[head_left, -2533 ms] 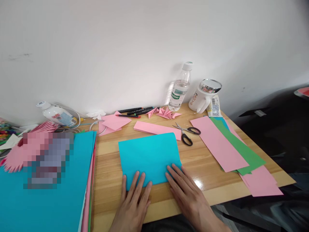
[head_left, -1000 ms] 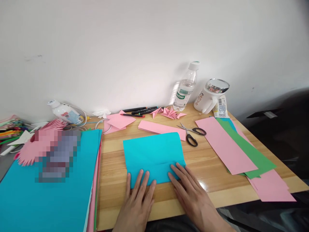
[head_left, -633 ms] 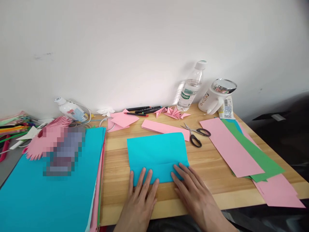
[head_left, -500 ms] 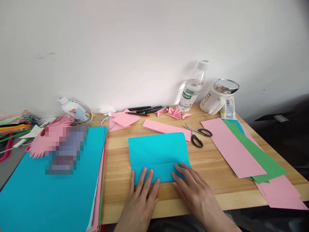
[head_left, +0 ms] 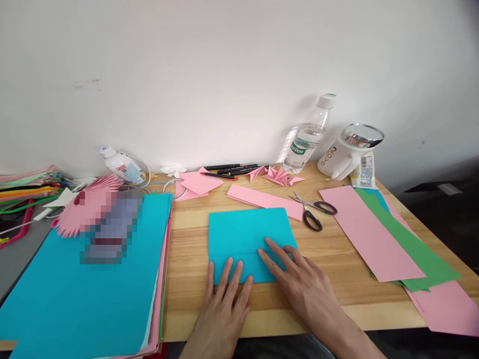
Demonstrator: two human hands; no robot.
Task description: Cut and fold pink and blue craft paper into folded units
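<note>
A blue sheet of paper [head_left: 247,232] lies on the wooden table, with a crease running across it and its top edge almost flat. My left hand [head_left: 224,304] rests with spread fingertips on the sheet's lower left edge. On the right part of the same sheet lies my right hand [head_left: 301,279], its index and middle fingers stretched toward the middle of the paper. Neither hand grips anything. Just beyond the sheet is a folded pink strip [head_left: 264,201], and black-handled scissors [head_left: 311,210] lie partly open beside it.
Left, a stack of coloured paper [head_left: 93,304] bears a pink fan-edged piece [head_left: 88,209]. Pens [head_left: 232,170], a water bottle [head_left: 307,137] and a white mug [head_left: 346,152] stand or lie near the wall. Pink and green sheets [head_left: 374,234] cover the right side.
My right hand has slid up and inward over the blue sheet, its fingers straighter. The sheet's top right corner lies flatter. The whole view has shifted slightly.
</note>
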